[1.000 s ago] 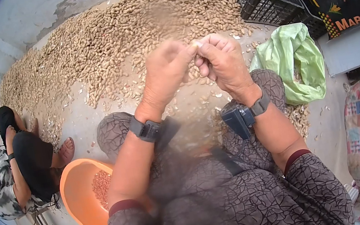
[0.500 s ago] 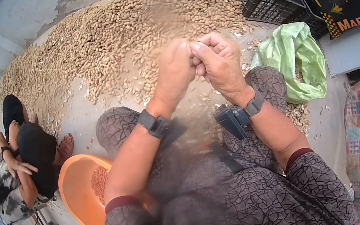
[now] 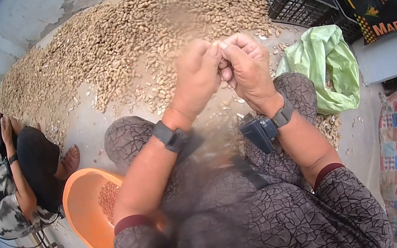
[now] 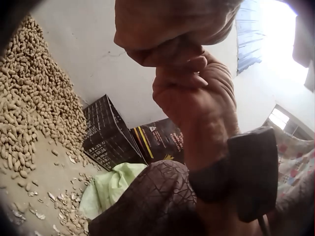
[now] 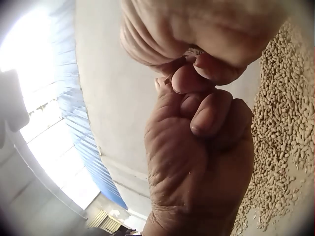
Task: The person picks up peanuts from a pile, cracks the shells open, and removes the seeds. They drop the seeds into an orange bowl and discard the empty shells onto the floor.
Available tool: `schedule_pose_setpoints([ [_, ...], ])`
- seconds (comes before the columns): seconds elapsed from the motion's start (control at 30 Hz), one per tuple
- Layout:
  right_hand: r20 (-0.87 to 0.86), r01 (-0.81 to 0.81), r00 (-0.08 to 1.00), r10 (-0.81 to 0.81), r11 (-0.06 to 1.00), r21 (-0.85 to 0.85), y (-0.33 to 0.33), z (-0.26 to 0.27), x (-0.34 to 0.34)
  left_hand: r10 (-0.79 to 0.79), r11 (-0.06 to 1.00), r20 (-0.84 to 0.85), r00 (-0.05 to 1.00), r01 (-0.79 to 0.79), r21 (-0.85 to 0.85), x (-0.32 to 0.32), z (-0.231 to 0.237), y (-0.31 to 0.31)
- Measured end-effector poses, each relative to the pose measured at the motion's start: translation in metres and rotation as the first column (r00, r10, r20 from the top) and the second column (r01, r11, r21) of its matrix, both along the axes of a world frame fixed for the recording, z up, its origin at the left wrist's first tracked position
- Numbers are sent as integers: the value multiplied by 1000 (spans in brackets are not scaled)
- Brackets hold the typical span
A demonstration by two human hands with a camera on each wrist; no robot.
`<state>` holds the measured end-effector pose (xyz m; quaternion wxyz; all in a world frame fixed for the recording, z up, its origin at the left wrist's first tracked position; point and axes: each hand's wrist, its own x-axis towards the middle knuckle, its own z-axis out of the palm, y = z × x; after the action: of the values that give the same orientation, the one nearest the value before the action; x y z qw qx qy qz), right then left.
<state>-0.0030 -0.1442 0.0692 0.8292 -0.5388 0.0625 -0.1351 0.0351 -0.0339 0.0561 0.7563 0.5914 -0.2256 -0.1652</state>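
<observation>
- Two hands met in the head view: left hand (image 3: 196,76) and right hand (image 3: 252,73), fingers curled, thumb tips together in a narrow pinch, its contents hidden. The peanut heap (image 3: 131,35) spread beyond them; the orange basin (image 3: 84,211) with reddish kernels (image 3: 109,198) stood on the left hand's side, the green sack (image 3: 309,50) on the right's.
- Left wrist view: the left hand covered the meeting point, the right's bent fingers just beneath; the pinched thing was out of sight.
- Right wrist view: a small tan peanut bit (image 5: 194,51), as I judged it, showed between the pressed fingers, seemingly in both hands' grip, neither clearly nearer; its long axis I could not tell.
</observation>
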Motion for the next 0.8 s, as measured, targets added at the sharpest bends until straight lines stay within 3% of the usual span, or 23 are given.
schedule_pose_setpoints([
  [0.03,0,-3,1000,3,1000,1,1,1,0,3,1000,0,1000,-3,1,-1,-3,-2],
  [0.1,-8,-11,1000,12,1000,26,3,6,-3,30,987,-148,989,-53,-154,-1,-7,-7],
  [0.2,3,-2,1000,2,999,-39,6,8,-6,38,990,-251,967,-70,-120,1,-5,-5],
  [0.33,4,1,1000,-1,999,-42,6,7,-6,32,994,-263,964,-58,-90,-1,3,-5],
  [0.4,6,2,1000,-2,997,-82,7,6,-6,-21,987,-408,913,-46,-155,2,2,-3],
  [0.53,26,-30,999,30,1000,4,8,3,-5,-103,970,-450,887,-9,-241,10,-7,1],
  [0.6,18,-10,1000,11,999,-48,7,2,-4,-192,947,-501,844,25,-320,12,-6,2],
  [0.73,99,59,994,-43,984,-169,8,2,-4,-140,969,-500,855,14,-247,10,-2,3],
  [0.8,212,128,976,-56,931,-342,10,2,-5,-134,974,-458,879,32,-223,13,-4,5],
])
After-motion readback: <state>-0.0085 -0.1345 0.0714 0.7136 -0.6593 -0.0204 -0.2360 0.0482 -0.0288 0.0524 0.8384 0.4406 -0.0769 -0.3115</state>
